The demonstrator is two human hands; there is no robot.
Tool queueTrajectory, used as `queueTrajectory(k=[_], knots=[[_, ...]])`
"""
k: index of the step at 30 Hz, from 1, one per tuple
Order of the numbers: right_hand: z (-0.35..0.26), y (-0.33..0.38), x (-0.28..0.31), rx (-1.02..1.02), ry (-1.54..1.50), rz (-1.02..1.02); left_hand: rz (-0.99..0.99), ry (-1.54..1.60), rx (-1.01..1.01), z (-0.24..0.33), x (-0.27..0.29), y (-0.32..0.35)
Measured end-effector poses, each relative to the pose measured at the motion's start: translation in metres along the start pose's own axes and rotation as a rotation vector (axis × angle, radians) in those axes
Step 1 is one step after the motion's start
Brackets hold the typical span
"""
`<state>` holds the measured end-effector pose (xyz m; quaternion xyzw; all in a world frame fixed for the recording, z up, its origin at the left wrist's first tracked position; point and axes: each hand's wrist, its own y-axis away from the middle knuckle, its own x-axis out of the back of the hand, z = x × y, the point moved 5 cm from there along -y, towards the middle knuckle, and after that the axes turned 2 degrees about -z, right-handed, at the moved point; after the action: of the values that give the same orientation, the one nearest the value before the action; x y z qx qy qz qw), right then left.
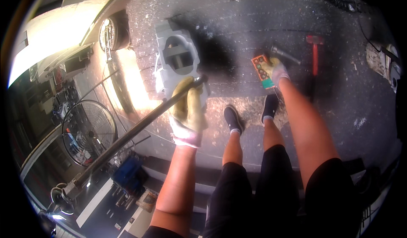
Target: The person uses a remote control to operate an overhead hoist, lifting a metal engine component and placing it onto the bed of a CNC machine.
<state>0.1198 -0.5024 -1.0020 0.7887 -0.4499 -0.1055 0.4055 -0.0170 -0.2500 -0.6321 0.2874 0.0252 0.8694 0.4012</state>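
My left hand (186,106), in a yellow and white work glove, is closed round a long dark metal bar (144,123) near its upper end. The bar slants down to the lower left. Just beyond that hand stands a large grey metal casting (163,43) with an oval opening; whether the hand touches it, I cannot tell. My right hand (276,71), gloved likewise, grips an orange push-button control (259,67) with dark buttons and a green end. Beside this hand lies a metal rod (286,55) with a thicker end. A red hammer (315,56) lies farther right.
A round wire-guarded fan (89,132) stands at the left, with a blue machine part (127,170) below it. At the far right sits a worn whitish object (381,62). A dark coiled cable (339,1) is at the top right. My feet (233,118) are on the dark, littered floor.
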Motion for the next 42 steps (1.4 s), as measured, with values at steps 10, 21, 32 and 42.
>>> queueTrajectory(k=[10, 21, 32, 42], knots=[[-0.041, 0.012, -0.01, -0.138, 0.198, 0.126, -0.016, -0.146, -0.149, -0.005, 0.014, 0.022], [-0.036, 0.023, -0.021, -0.071, 0.051, 0.118, 0.058, -0.266, -0.224, -0.008, 0.043, 0.016], [-0.027, 0.021, -0.025, -0.155, 0.089, 0.118, -0.029, -0.887, -0.697, -0.012, 0.04, 0.012], [0.009, -0.002, -0.034, -0.259, -0.416, 0.007, 0.002, -0.963, -0.768, -0.018, 0.061, 0.023]])
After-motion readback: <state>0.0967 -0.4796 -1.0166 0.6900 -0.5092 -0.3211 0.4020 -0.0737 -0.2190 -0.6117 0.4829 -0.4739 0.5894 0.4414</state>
